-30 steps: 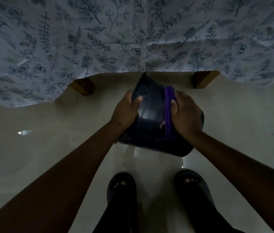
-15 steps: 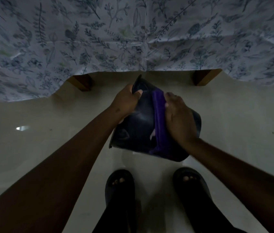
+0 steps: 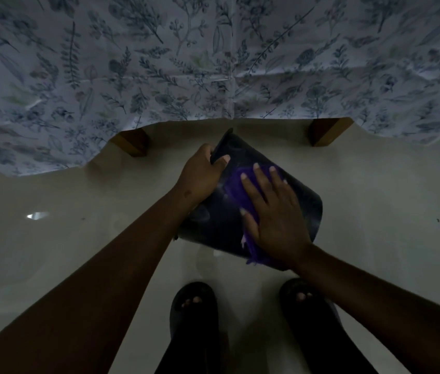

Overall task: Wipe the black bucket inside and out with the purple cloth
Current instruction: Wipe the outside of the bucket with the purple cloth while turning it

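The black bucket (image 3: pixel 302 209) is held tilted in the air above the pale floor, its outer wall facing me. My left hand (image 3: pixel 200 176) grips its upper left rim, thumb over the edge. My right hand (image 3: pixel 272 211) lies flat with fingers spread on the bucket's outer wall, pressing the purple cloth (image 3: pixel 236 182) against it. The cloth shows beside and under my fingers, and a frayed end (image 3: pixel 253 255) hangs below my palm at the bucket's lower edge. The bucket's inside is hidden.
A floral sheet (image 3: pixel 213 63) hangs over a bed or table ahead, with two wooden legs (image 3: pixel 132 141) (image 3: pixel 324 130) showing under its hem. My feet in dark sandals (image 3: pixel 194 311) (image 3: pixel 305 298) stand on the glossy floor (image 3: pixel 388 198) just below the bucket.
My right hand has opened from a gripped fist to a flat palm, spreading the cloth from a narrow strip across the bucket wall. The bucket has turned a little; my left hand keeps its hold.
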Action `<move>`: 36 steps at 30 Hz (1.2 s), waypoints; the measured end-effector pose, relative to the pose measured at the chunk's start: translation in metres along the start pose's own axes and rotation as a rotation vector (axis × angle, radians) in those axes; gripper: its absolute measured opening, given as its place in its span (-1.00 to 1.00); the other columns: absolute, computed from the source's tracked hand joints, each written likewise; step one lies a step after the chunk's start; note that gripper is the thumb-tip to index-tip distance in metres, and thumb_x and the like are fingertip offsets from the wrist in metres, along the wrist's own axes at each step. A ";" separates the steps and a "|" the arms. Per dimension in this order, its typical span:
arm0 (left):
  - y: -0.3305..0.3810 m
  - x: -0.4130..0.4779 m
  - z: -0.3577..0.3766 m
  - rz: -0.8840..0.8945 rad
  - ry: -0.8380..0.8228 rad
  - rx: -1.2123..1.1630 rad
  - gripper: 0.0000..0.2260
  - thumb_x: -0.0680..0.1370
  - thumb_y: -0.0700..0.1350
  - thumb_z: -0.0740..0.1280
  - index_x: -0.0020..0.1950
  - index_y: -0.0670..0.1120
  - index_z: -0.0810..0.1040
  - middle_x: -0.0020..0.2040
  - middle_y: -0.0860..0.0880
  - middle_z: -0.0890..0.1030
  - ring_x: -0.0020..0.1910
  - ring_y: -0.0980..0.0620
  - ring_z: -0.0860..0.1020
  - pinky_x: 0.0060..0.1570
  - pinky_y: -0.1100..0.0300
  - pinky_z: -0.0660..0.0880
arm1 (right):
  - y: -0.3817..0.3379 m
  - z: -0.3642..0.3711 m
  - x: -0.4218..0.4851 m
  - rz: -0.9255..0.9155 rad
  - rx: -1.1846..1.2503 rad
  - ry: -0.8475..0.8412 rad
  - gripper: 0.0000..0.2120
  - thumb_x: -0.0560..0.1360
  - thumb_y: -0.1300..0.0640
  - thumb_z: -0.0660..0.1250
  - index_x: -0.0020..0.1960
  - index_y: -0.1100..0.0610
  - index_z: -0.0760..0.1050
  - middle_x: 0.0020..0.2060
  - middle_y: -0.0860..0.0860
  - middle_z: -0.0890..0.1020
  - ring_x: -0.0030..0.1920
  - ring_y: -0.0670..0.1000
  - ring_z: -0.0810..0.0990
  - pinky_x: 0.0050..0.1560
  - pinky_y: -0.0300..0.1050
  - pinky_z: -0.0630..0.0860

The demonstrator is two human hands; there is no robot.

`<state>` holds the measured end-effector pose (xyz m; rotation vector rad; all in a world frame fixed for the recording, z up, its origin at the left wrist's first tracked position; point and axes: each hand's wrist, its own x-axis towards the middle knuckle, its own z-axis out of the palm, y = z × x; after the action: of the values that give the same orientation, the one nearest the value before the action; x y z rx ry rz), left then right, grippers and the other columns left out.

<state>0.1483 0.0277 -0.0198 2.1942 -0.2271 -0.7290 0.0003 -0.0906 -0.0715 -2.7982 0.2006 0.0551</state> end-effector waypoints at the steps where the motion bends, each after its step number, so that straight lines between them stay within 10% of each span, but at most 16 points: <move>1: -0.004 -0.007 -0.003 0.021 -0.018 -0.042 -0.80 0.64 0.02 0.18 0.15 -0.07 0.46 -0.04 0.00 0.59 -0.06 0.01 0.57 -0.10 0.14 0.49 | 0.009 -0.005 0.012 0.059 0.028 0.023 -0.41 0.58 -0.13 0.03 0.55 0.03 0.05 0.54 0.11 0.13 0.53 0.18 0.07 0.47 0.14 0.12; 6: -0.021 -0.021 -0.004 0.106 0.009 0.034 -0.73 0.67 0.02 0.10 0.29 -0.02 0.44 0.01 0.05 0.57 -0.06 0.10 0.55 -0.13 0.33 0.45 | 0.038 -0.016 0.048 0.332 0.237 0.056 -0.50 0.57 -0.03 0.06 0.48 0.08 0.24 0.40 0.10 0.41 0.34 0.16 0.42 0.33 0.05 0.36; 10: -0.017 -0.004 -0.005 0.096 -0.003 0.108 -0.72 0.67 0.01 0.10 0.27 -0.05 0.47 -0.04 -0.02 0.57 -0.14 0.03 0.54 -0.24 0.29 0.38 | 0.000 0.003 -0.016 -0.003 0.049 -0.005 -0.39 0.49 -0.07 0.13 0.53 -0.04 0.14 0.54 0.02 0.15 0.54 0.18 0.02 0.47 0.19 0.09; 15: -0.020 -0.005 -0.003 0.120 -0.011 0.067 -0.72 0.67 -0.01 0.09 0.28 -0.05 0.48 0.08 -0.05 0.62 0.03 -0.03 0.58 -0.01 0.13 0.47 | -0.007 0.009 -0.024 -0.306 -0.025 -0.025 -0.42 0.49 -0.04 0.17 0.50 -0.13 0.18 0.54 -0.04 0.13 0.54 0.16 0.00 0.47 0.18 0.06; 22: -0.031 -0.015 -0.006 0.109 0.000 0.099 -0.78 0.66 0.01 0.10 0.21 0.01 0.46 -0.26 0.17 0.50 -0.29 0.24 0.49 -0.32 0.31 0.36 | 0.032 -0.022 0.073 0.393 0.585 -0.057 -0.53 0.58 0.12 0.09 0.49 -0.04 0.24 0.44 0.02 0.37 0.38 0.09 0.38 0.35 -0.08 0.26; 31: -0.017 -0.002 -0.004 0.090 -0.016 0.072 -0.73 0.67 -0.02 0.11 0.28 -0.07 0.48 0.12 -0.06 0.61 0.05 -0.02 0.57 -0.02 0.19 0.41 | -0.012 0.013 -0.036 -0.346 -0.071 -0.046 -0.38 0.46 -0.06 0.24 0.50 -0.14 0.15 0.54 -0.02 0.13 0.54 0.18 0.00 0.46 0.23 0.08; 36: -0.018 -0.010 -0.004 0.096 -0.022 0.011 -0.74 0.68 -0.02 0.08 0.28 -0.02 0.46 0.02 0.01 0.57 -0.05 0.05 0.54 -0.19 0.30 0.41 | 0.002 -0.008 0.023 0.066 0.155 0.015 -0.44 0.52 0.00 0.10 0.52 -0.04 0.15 0.53 0.03 0.18 0.53 0.14 0.07 0.48 0.12 0.08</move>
<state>0.1412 0.0457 -0.0267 2.1706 -0.3461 -0.7008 0.0226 -0.0979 -0.0657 -2.6385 0.2881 0.0333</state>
